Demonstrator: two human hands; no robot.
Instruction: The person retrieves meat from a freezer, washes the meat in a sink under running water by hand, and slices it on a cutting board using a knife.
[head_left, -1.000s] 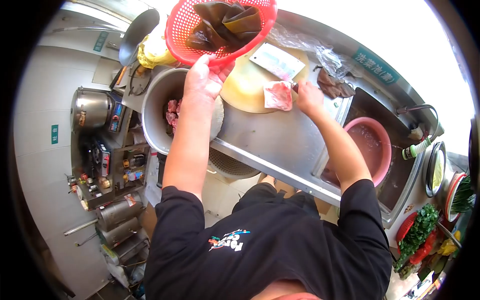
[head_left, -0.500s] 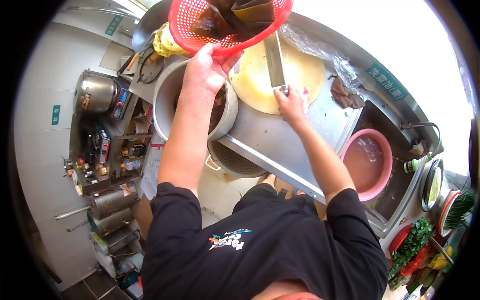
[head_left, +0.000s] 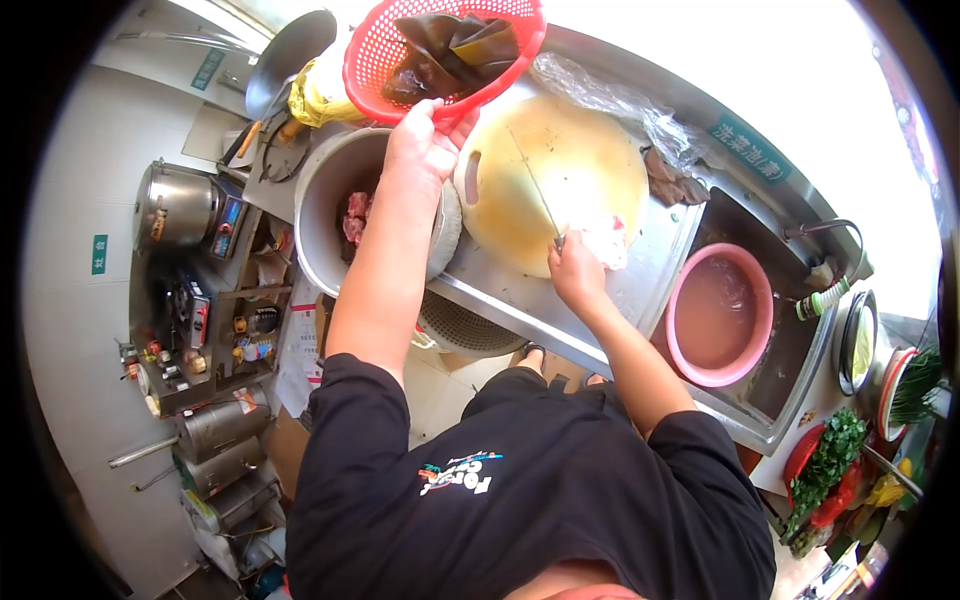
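Left hand: your left hand (head_left: 425, 145) is closed, palm up, on the near rim of the red basket (head_left: 368, 65), holding it up beyond the pot (head_left: 318, 205).
Basket hold: gripping from below probably lets your palm bear the weight of the dark sheets (head_left: 425, 75) inside.
Right hand: your right hand (head_left: 577, 270) is wrapped round the handle of the knife (head_left: 537, 184), at the near side of the board (head_left: 595, 155) on the worktop (head_left: 648, 275).
Knife direction: its long axis runs from your fist away from you, leaning left; the blade shows as a thin line, nearly edge-on, probably upright.
Meat: the pale meat (head_left: 608, 245) lies just right of that fist, at the board's near edge; you cannot tell whether they touch.
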